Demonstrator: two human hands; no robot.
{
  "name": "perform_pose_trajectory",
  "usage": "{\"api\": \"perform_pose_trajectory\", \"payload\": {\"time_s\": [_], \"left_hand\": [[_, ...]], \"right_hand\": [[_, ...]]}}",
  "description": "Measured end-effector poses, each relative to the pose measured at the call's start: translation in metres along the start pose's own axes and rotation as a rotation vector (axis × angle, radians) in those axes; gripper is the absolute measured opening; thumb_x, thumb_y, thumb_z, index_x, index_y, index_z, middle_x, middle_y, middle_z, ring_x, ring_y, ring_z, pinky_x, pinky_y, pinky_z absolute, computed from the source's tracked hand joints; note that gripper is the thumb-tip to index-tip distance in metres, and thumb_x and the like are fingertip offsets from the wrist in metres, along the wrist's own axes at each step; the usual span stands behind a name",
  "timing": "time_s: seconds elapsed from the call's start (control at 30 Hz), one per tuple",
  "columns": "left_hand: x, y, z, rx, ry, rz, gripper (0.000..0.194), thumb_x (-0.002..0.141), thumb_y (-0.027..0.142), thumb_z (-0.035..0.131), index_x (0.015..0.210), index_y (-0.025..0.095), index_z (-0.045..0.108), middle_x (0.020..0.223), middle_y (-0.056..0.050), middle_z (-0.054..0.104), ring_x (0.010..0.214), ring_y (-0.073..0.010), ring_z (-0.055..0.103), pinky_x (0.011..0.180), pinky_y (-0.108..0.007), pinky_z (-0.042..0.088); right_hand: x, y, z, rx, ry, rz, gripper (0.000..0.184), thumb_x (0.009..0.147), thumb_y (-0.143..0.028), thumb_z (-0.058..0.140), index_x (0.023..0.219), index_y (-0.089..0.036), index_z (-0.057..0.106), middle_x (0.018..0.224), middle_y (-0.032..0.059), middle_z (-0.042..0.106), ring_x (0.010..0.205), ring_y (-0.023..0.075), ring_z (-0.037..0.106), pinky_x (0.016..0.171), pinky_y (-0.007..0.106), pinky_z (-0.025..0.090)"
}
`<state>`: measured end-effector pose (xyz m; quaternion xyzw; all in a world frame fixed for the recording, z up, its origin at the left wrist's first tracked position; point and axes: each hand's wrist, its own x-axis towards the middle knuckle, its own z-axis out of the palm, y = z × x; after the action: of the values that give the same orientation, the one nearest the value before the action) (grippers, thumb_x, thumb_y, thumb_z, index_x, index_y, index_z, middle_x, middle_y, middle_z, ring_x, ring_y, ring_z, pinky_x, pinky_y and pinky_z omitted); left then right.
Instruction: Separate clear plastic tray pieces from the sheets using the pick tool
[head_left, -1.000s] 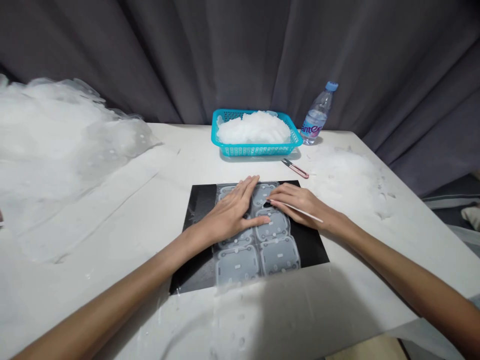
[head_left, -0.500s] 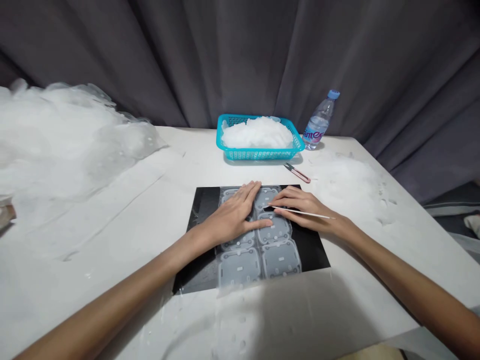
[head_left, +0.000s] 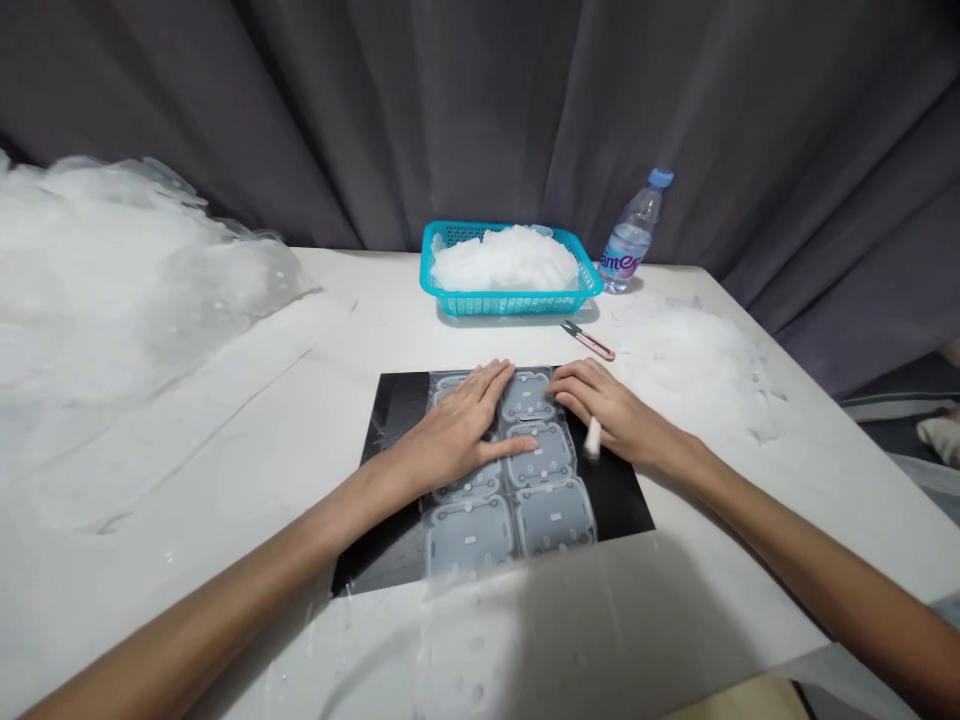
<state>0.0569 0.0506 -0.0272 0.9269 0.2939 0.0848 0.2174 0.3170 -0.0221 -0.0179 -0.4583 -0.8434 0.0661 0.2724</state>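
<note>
A clear plastic sheet with rounded grey-looking panels [head_left: 556,516] lies over a black mat [head_left: 626,500] on the white table. My left hand [head_left: 466,420] rests flat on the sheet, fingers stretched out and thumb spread to the right across a panel. Near the sheet's upper right edge is my right hand [head_left: 596,398], its fingers curled. From beneath it sticks the blurred end of a thin white stick [head_left: 592,438], pointing down toward me. The stick's other end is hidden by the fingers.
Behind the mat stands a turquoise basket [head_left: 517,304] heaped with white translucent pieces. Small pink-handled snips [head_left: 589,341] lie before it, and a water bottle [head_left: 628,240] stands to its right. A large pile of clear plastic sheets [head_left: 135,290] covers the table's left. Another translucent heap [head_left: 697,360] lies right.
The stick has swung in my right hand from lying across the fingers to pointing toward me. My right fingertips have drawn slightly right, off the panel's lower edge. My left hand stays on the sheet.
</note>
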Motion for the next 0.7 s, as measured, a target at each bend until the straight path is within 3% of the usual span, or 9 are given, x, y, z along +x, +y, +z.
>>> {"api": "perform_pose_trajectory", "payload": {"time_s": [0.1,0.17,0.27,0.37,0.57,0.7], "left_hand": [[-0.001,0.002,0.0,0.041,0.044,0.014,0.1,0.096,0.082,0.046,0.168,0.017,0.022,0.173,-0.023,0.03,0.16,-0.0375,0.031,0.127,-0.054,0.032],[0.001,0.003,-0.002,0.083,0.08,0.035,0.1,0.095,0.082,0.048,0.166,0.015,0.026,0.167,-0.024,0.04,0.154,-0.0389,0.04,0.123,-0.054,0.038],[0.005,0.004,-0.007,0.13,0.125,0.08,0.097,0.093,0.082,0.051,0.16,0.013,0.039,0.154,-0.023,0.052,0.141,-0.041,0.051,0.116,-0.058,0.044],[0.008,0.0,-0.008,0.112,0.144,0.099,0.096,0.089,0.084,0.054,0.155,0.014,0.047,0.148,-0.022,0.054,0.134,-0.0407,0.053,0.114,-0.059,0.045],[0.007,-0.008,-0.005,0.049,0.162,0.096,0.096,0.088,0.084,0.057,0.155,0.017,0.049,0.146,-0.02,0.053,0.134,-0.0398,0.052,0.114,-0.06,0.045],[0.006,-0.006,-0.005,0.093,0.161,0.136,0.093,0.092,0.082,0.052,0.159,0.018,0.045,0.147,-0.02,0.053,0.134,-0.039,0.051,0.116,-0.059,0.044]], "right_hand": [[-0.001,-0.003,0.005,-0.121,-0.003,0.117,0.021,0.11,-0.029,0.049,0.121,-0.019,0.062,0.118,0.0145,0.068,0.11,0.029,0.064,0.091,0.044,0.054],[-0.002,-0.005,0.004,-0.152,0.02,0.244,0.014,0.107,-0.03,0.054,0.113,-0.021,0.064,0.111,0.0114,0.071,0.104,0.028,0.066,0.085,0.041,0.053],[-0.001,-0.01,-0.001,-0.124,-0.003,0.406,0.011,0.102,-0.033,0.063,0.101,-0.022,0.064,0.099,0.0061,0.073,0.094,0.025,0.069,0.077,0.036,0.049],[0.0,-0.016,-0.004,-0.043,-0.074,0.474,0.016,0.098,-0.036,0.069,0.105,-0.022,0.063,0.103,0.0045,0.073,0.091,0.0228,0.07,0.074,0.033,0.046],[-0.002,-0.015,-0.003,-0.005,-0.121,0.43,0.026,0.095,-0.035,0.075,0.114,-0.023,0.061,0.113,0.0046,0.071,0.097,0.0224,0.071,0.076,0.032,0.047],[-0.004,-0.011,0.001,-0.104,-0.079,0.169,0.021,0.104,-0.036,0.065,0.12,-0.023,0.064,0.118,0.0084,0.069,0.102,0.0222,0.07,0.072,0.03,0.049]]}}
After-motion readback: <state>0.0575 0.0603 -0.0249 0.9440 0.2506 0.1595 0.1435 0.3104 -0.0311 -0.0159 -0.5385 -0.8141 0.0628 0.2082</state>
